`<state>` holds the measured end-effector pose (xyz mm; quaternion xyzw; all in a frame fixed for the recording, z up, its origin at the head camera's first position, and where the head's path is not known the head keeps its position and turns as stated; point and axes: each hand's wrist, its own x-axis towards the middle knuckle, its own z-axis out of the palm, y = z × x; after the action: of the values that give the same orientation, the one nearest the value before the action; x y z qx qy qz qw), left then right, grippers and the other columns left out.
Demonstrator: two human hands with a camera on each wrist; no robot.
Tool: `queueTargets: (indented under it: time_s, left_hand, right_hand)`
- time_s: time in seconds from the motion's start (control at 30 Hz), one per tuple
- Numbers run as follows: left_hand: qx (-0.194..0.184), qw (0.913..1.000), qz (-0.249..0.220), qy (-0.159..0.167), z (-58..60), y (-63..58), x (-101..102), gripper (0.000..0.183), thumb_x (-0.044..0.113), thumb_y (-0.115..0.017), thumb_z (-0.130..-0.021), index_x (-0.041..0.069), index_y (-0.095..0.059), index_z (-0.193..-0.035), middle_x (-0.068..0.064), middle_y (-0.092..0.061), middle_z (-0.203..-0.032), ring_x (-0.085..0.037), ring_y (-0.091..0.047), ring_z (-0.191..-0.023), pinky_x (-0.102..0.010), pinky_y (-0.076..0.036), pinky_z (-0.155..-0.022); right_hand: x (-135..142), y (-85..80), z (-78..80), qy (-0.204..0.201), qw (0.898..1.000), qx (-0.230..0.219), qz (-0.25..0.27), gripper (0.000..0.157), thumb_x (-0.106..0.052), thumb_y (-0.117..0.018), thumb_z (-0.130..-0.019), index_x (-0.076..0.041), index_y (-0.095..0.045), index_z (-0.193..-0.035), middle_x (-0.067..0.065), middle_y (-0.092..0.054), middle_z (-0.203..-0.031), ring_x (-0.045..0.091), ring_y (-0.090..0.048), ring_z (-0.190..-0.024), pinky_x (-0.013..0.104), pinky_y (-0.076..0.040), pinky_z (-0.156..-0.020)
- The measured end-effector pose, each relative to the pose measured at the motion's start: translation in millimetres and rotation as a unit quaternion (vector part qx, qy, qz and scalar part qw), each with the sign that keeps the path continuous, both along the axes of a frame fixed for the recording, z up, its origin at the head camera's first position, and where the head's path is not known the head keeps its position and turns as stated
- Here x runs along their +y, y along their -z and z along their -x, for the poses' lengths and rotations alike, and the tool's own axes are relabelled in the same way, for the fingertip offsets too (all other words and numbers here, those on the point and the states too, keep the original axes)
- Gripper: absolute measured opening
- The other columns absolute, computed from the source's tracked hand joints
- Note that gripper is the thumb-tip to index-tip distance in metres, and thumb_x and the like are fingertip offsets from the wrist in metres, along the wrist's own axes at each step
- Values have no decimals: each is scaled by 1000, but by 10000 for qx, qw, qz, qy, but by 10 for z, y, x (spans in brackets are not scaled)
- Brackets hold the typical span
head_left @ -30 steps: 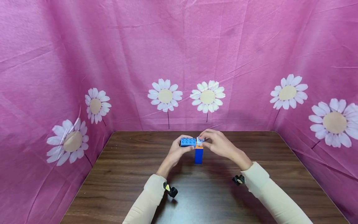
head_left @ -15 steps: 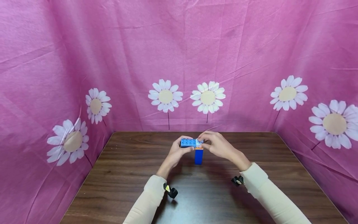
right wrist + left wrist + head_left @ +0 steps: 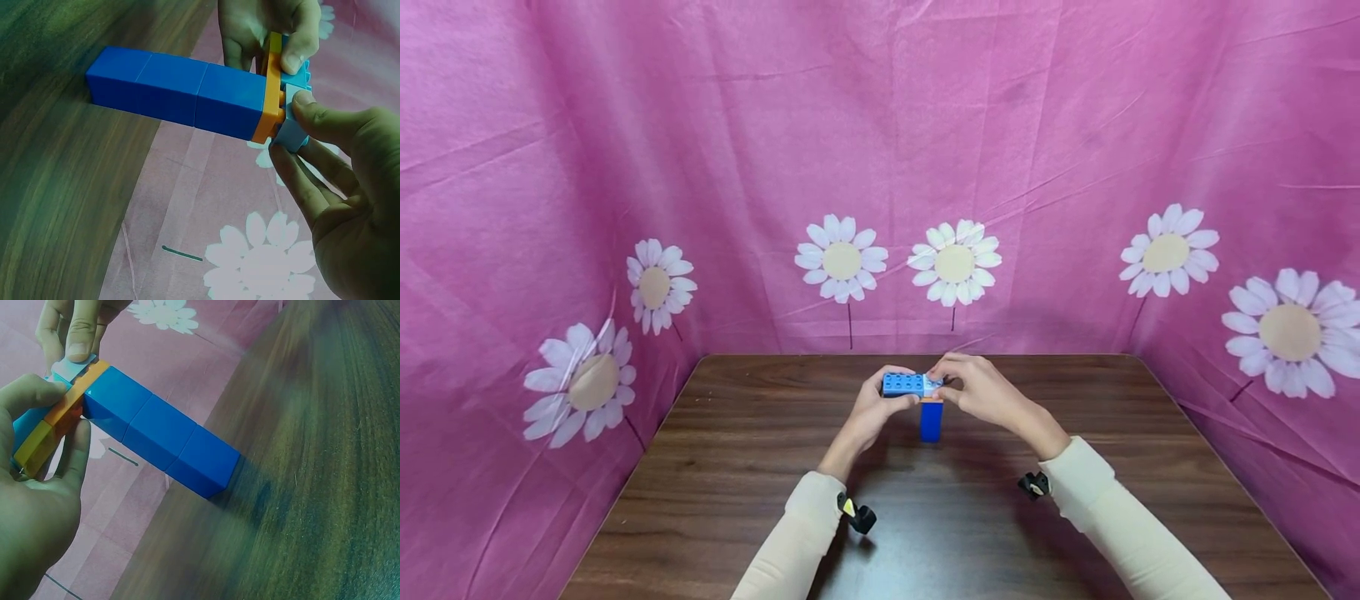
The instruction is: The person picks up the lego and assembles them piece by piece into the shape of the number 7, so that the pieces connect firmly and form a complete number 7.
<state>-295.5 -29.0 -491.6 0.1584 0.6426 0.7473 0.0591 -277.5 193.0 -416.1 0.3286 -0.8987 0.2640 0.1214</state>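
Observation:
A column of dark blue bricks (image 3: 931,422) stands upright on the table, topped by an orange brick (image 3: 268,115). Beside the orange one lies a yellow brick (image 3: 34,450), with a light blue studded brick (image 3: 902,383) above. My left hand (image 3: 872,406) grips these upper bricks from the left, thumb on the near side. Between thumb and fingers my right hand (image 3: 992,392) pinches a pale blue brick (image 3: 291,119) on top of the orange one. Orange studs show in a narrow gap under the pale brick in the right wrist view. Fingers hide part of it.
The brown wooden table (image 3: 737,500) reaches back to a pink curtain (image 3: 910,125) printed with white daisies. Curtain also hangs along the left and right sides. Each cuff carries a small black camera, such as the left wrist camera (image 3: 861,517).
My right hand has lowered the pale blue brick a little, and it now sits level against the light blue brick's right end. My left hand keeps its grip; the column stays put.

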Motion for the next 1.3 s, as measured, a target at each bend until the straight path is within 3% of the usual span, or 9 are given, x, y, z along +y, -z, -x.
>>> queueTargets:
  time_s: [0.17, 0.37, 0.7, 1.1, 1.3]
  left_hand:
    - [-9, 10000, -6, -8, -3, 7, 1, 43, -2, -77, -88, 0, -66, -130, -3, -71, -114, -13, -67, -100, -26, -58, -88]
    - [0, 10000, -42, -1, 2, 4, 7, 43, -3, -77, -88, -1, -66, -129, -3, -72, -114, -13, -67, -101, -26, -58, -89]
    - [-7, 10000, -43, 61, -5, 8, -10, 43, -2, -78, -88, 0, -66, -130, -2, -72, -114, -13, -67, -102, -27, -58, -89]
    - [-5, 9999, 105, 63, -14, 7, -11, 42, 1, -78, -90, 1, -66, -130, -8, -73, -119, -13, -67, -102, -26, -58, -91]
    - [59, 9999, 144, 16, -6, 0, -19, 42, 0, -79, -89, 1, -67, -129, -9, -73, -118, -13, -68, -102, -26, -59, -90]
  right_hand:
    - [-11, 19, -24, -21, 9997, 202, -135, 20, -8, -85, -90, -9, -80, -109, 4, -76, -109, 20, -74, -98, 40, -64, -84]
    - [-5, 21, -21, -22, 10000, 70, -25, 19, -7, -84, -91, -8, -81, -110, 4, -77, -108, 20, -74, -96, 44, -64, -83]
    - [-20, 35, -16, 33, 9998, 104, -191, 18, -10, -85, -91, -9, -81, -108, 3, -76, -107, 17, -72, -94, 35, -62, -80]
    - [-20, 23, -31, 63, 9999, -120, -60, 19, -10, -86, -90, -8, -81, -108, 3, -76, -105, 18, -73, -93, 46, -63, -83]
    - [-38, -3, -25, -7, 10000, -30, -2, 17, -9, -86, -89, -8, -81, -105, 3, -76, -101, 19, -72, -90, 44, -63, -80]
